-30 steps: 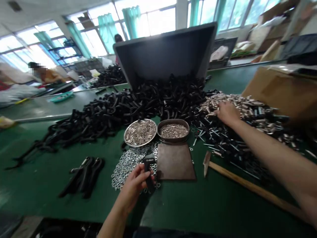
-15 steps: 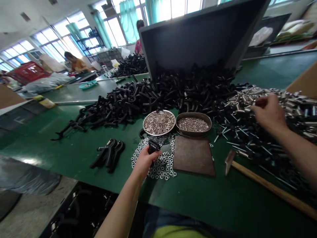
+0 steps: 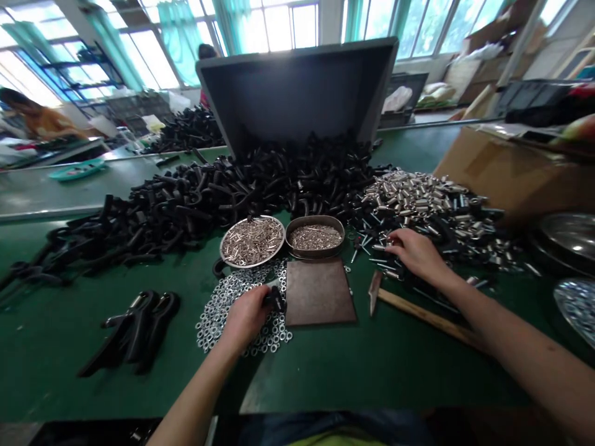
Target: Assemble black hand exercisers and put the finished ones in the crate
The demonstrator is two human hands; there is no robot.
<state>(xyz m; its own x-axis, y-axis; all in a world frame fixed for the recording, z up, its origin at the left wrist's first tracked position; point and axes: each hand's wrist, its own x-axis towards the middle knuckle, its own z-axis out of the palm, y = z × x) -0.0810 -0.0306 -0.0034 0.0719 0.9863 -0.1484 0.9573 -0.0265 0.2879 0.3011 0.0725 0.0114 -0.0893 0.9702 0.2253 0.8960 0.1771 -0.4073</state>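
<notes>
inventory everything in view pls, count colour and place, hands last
table: one, green, beneath the work
plate: one, brown, centre
oval tin: one, brownish, behind the plate
round dish: one, silver, left of the tin
nuts: many, silver, left of the plate
hammer: one, wooden handle, right of the plate
spring-like pieces: many, silver, heaped at right
curved parts: many, black, heaped behind the dishes
clamp-shaped parts: at least two, black, front left
bin: one, grey, tipped, back
cardboard box: one, brown, right
tray: one, turquoise, far left
co-worker: one, orange top, background left
curtains: several, teal, at the windows
left hand: one, bare, holding a black piece
right hand: one, bare, near the spring-like pieces, grip unclear
</notes>
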